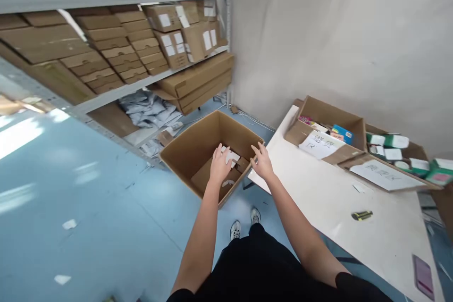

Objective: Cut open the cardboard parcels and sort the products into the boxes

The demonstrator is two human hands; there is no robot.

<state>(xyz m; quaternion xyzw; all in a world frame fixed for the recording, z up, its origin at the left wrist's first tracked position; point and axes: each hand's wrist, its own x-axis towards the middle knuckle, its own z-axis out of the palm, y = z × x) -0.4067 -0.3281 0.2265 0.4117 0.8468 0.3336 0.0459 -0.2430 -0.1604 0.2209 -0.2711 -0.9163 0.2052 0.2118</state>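
A large open cardboard box [187, 151] stands on the blue floor beside the white table. Both my arms reach out over it. My left hand [220, 164] hovers above the box's inside, fingers spread and holding nothing, over some small white and brown pieces [233, 156] lying at the bottom. My right hand [262, 161] is at the box's right rim near the table corner, fingers apart and empty.
A white table [329, 193] on the right carries open cartons [327, 125] with paper labels and small packages, a small dark object [361, 215] and a pink phone [423, 276]. Metal shelving [116, 89] with stacked cardboard boxes lines the left. My feet [244, 224] stand by the box.
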